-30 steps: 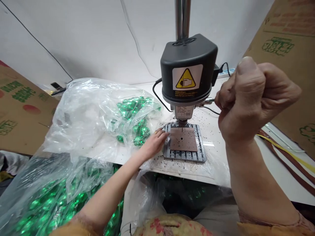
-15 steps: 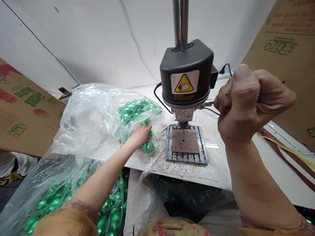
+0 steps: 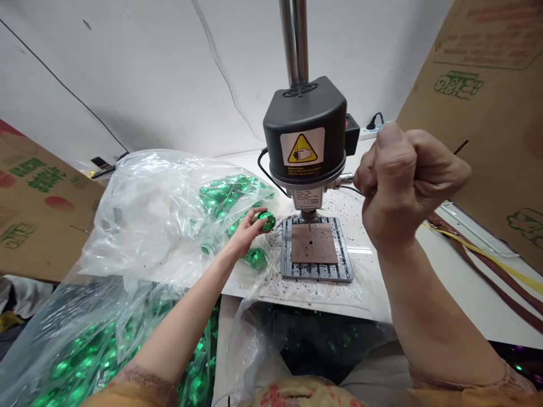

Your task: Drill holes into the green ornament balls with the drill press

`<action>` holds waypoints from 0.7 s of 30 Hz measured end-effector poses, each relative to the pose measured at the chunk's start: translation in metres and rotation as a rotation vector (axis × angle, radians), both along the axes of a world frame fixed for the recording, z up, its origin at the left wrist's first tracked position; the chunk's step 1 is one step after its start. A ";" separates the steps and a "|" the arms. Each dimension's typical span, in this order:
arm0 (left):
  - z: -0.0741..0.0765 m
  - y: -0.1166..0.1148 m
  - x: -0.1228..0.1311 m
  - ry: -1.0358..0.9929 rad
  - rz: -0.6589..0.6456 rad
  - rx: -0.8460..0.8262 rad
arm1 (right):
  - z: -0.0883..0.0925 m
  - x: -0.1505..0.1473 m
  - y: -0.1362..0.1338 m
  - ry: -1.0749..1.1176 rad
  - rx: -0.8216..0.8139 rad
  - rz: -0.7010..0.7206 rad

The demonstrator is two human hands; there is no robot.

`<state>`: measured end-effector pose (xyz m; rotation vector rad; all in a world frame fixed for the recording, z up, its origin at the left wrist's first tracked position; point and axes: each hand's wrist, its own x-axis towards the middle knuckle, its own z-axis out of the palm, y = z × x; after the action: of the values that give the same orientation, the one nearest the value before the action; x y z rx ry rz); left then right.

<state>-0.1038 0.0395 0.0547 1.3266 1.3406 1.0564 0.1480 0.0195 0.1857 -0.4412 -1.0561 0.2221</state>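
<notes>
Between the thumb and fingers of my left hand (image 3: 248,230) is a shiny green faceted ball (image 3: 267,221), held just left of the drill press base (image 3: 317,272). Another green ball (image 3: 257,258) lies on the table below that hand. More green balls (image 3: 224,195) spill from a clear plastic bag behind it. My right hand (image 3: 407,181) is closed in a fist at the side of the black drill press (image 3: 305,133), around its feed handle (image 3: 345,180), whose far end the fingers hide. Under the drill bit sits a brown square plate (image 3: 314,244) with a small dark hole.
Dark shavings scatter over the white table (image 3: 369,294) around the base. Cardboard boxes stand left (image 3: 38,198) and right (image 3: 479,124). Below the table edge at left is a clear bag of green balls (image 3: 80,350). Brown and yellow straps (image 3: 479,254) lie at right.
My left hand has lifted a green ball from the pile and brought it rightward, toward the drill base. My right fist stays at the handle. The whole view has shifted slightly.
</notes>
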 end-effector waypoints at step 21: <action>-0.030 -0.011 0.067 0.063 -0.197 0.168 | -0.003 0.000 -0.001 -0.068 -0.095 -0.097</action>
<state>-0.0372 0.0288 0.0251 1.5933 1.1584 1.0152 0.1478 0.0180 0.1826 -0.5873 -1.0912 0.1725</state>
